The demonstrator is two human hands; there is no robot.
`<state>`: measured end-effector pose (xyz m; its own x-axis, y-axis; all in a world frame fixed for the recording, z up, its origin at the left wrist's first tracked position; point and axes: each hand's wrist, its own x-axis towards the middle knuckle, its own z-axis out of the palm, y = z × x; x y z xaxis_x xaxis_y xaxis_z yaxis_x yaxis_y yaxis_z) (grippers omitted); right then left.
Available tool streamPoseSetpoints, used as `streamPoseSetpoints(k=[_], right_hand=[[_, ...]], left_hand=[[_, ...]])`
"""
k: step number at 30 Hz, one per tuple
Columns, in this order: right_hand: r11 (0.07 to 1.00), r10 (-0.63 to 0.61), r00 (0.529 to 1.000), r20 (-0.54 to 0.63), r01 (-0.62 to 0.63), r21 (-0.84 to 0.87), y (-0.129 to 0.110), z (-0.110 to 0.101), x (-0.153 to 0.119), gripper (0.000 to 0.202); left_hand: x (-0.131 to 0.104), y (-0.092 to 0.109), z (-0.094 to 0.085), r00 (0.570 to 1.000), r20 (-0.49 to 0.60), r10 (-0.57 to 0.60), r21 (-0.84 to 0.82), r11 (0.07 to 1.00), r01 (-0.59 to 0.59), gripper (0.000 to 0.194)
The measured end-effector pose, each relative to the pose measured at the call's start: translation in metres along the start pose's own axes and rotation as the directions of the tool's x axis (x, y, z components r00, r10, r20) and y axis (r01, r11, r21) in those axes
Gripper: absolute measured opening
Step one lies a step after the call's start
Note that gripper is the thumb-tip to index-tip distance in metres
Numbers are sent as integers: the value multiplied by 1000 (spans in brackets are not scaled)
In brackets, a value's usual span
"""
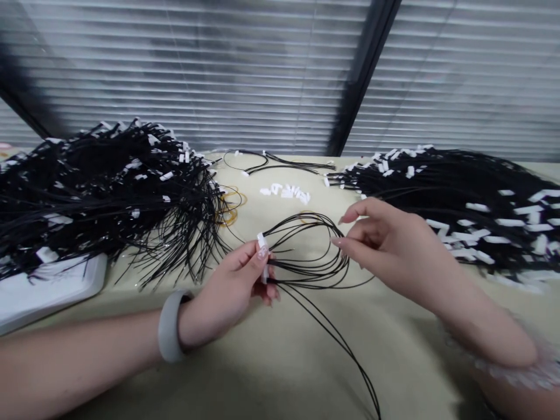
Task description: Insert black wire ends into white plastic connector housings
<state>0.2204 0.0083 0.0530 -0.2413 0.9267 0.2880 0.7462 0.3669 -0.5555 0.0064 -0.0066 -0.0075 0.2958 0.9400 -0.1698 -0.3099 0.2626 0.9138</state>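
Observation:
My left hand [240,280] pinches a white connector [262,240] with a bundle of thin black wires [306,271] attached. The wires curl into a loop to the right of the connector, and a few loose strands hang toward the table's near edge. At the loop's right end is my right hand [380,245], thumb and index fingertip apart on either side of a gap. Its thumb tip is at the wires, touching or just in front of them; I cannot tell which. The other right fingers are curled.
A large heap of black wires [100,181] with white connectors lies left, partly over a white tray [94,280]. Another wire pile [464,186] lies right. Between them are small white connectors [289,191], yellow rubber bands [227,217] and loose wires [284,167]. Window blinds [245,76] stand behind the table.

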Motion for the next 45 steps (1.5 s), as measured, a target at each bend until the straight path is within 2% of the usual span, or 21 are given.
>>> streamPoseSetpoints(k=[5, 9, 14, 17, 19, 21, 25, 27, 30, 31, 33, 35, 40, 43, 45], right_hand=[[995, 17, 1000, 25, -14, -98, 0, 6, 5, 18], [982, -26, 999, 26, 31, -187, 0, 10, 8, 13], [980, -85, 996, 36, 91, -179, 2, 9, 7, 12], [977, -104, 995, -7, 101, -189, 2, 8, 6, 12], [967, -157, 984, -79, 137, -214, 2, 9, 5, 9], [942, -258, 951, -172, 208, -265, 2, 11, 3, 7], [832, -461, 834, -302, 289, -473, 1, 14, -1, 10], [724, -576, 766, -286, 316, -613, 0, 15, -4, 16], [525, -738, 647, -195, 367, -768, -3, 14, -9, 22], [483, -773, 611, -173, 388, -785, -5, 13, -10, 21], [466, -805, 568, -168, 432, -772, -10, 13, -14, 19], [512, -798, 571, -192, 476, -715, -15, 13, -17, 18], [726, -656, 676, -335, 444, -525, -21, 16, -21, 15], [769, -620, 716, -321, 474, -429, -20, 15, -19, 12], [813, -580, 756, -304, 515, -272, -19, 14, -17, 9]], left_hand=[[-1, -1, 0, 999, 33, 5, 4, 1000, -5, 20], [-2, -1, 0, 999, 52, -1, 46, 999, -2, 20], [-3, -1, 0, 998, 60, 20, 79, 997, -25, 21], [-2, -2, -1, 998, 61, 30, 87, 996, -36, 22], [-2, -3, -1, 997, 70, 29, 86, 996, -35, 23], [-1, -3, -1, 997, 79, 26, 80, 996, -33, 24], [-1, -3, -1, 997, 60, 39, 94, 995, -45, 24], [-1, -3, 0, 998, 48, 44, 109, 993, -49, 24], [-1, -2, 0, 999, 21, 48, 124, 991, -51, 24], [-1, -3, 0, 999, 12, 50, 128, 990, -51, 25], [-1, -3, -1, 999, -1, 53, 128, 990, -53, 25], [0, -4, -2, 999, 2, 54, 116, 992, -54, 25], [0, -4, -2, 998, -2, 69, 95, 993, -69, 24], [-1, -2, -1, 997, -11, 75, 108, 991, -73, 24], [-2, -1, 0, 996, -1, 85, 119, 989, -84, 25]])
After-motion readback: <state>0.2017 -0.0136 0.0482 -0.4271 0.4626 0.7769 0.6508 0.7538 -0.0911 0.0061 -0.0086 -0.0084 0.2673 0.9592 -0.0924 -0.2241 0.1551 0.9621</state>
